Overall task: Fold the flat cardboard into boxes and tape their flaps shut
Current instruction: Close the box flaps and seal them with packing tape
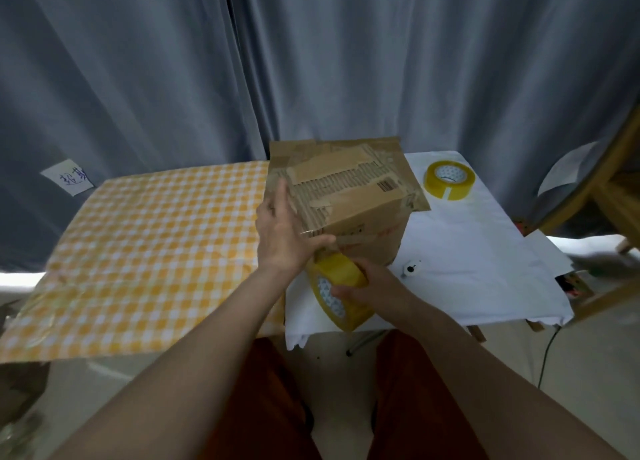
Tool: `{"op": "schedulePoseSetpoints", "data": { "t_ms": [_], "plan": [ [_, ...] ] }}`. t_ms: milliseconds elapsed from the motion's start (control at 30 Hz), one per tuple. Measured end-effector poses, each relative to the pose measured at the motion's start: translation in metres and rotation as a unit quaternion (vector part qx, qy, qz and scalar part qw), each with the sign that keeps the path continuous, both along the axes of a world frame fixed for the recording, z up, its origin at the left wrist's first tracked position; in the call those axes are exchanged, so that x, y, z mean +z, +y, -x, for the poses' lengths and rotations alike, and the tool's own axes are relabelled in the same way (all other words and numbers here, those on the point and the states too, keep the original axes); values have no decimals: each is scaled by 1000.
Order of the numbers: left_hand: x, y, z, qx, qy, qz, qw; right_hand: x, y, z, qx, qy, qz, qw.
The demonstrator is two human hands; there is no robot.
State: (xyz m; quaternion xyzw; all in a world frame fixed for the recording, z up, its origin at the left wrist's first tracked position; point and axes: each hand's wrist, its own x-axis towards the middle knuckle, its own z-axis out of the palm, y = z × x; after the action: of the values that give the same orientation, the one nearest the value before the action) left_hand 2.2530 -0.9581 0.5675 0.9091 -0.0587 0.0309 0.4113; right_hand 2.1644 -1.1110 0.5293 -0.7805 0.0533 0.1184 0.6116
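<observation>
A worn brown cardboard box (349, 196) stands tilted on the white cloth (478, 251), its torn top face showing old tape and a barcode label. My left hand (282, 231) lies against the box's left side, fingers straight up along the edge and thumb pressing on the near lower corner. Just below that corner, my right hand (360, 284) grips a yellow tape roll (337, 291). The roll's end reaches up to the box under my left thumb.
A second yellow tape roll (449, 179) lies at the far right of the white cloth. A small white round object (411, 268) sits near the box. A yellow checked cloth (145, 244) covers the table to the left. Grey curtains hang behind; a wooden frame (609, 189) stands right.
</observation>
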Motion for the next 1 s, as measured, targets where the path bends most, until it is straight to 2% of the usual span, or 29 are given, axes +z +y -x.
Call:
{"op": "schedulePoseSetpoints", "data": {
  "t_ms": [33, 100, 167, 233, 300, 367, 433, 467, 600, 767, 800, 867, 1000],
  "plan": [
    [-5, -1, 8, 46, 71, 57, 995, -1, -2, 0, 2, -2, 3, 1000],
    [-14, -5, 20, 104, 204, 174, 958, -2, -5, -1, 12, -7, 6, 1000],
    [-22, -10, 27, 125, 254, 251, 926, 1, -9, -2, 31, -15, 16, 999],
    [-27, -14, 28, 138, 244, 295, 913, 2, -18, -3, 32, -14, -8, 999],
    [-30, -15, 26, 157, 223, 323, 906, -2, -37, -7, -18, -17, 0, 1000],
    [-30, -14, 24, 169, 216, 346, 897, -19, -64, -17, -73, -14, 120, 990],
    [-29, -13, 22, 161, 211, 349, 899, -44, -89, -28, -78, 15, 288, 954],
    [-29, -13, 22, 155, 207, 344, 903, -56, -99, -31, -78, 27, 339, 937],
    [-29, -17, 20, 146, 188, 351, 906, -99, -128, -44, -27, 17, 445, 895],
    [-34, -15, 13, 130, 201, 357, 903, -123, -139, -56, 4, 34, 521, 853],
    [-35, -14, 12, 130, 204, 358, 902, -125, -140, -56, -8, 21, 521, 853],
    [-35, -14, 11, 133, 209, 373, 894, -124, -139, -55, -51, 12, 476, 878],
    [-34, -12, 10, 122, 223, 386, 887, -99, -127, -45, -111, 23, 273, 955]
  ]
}}
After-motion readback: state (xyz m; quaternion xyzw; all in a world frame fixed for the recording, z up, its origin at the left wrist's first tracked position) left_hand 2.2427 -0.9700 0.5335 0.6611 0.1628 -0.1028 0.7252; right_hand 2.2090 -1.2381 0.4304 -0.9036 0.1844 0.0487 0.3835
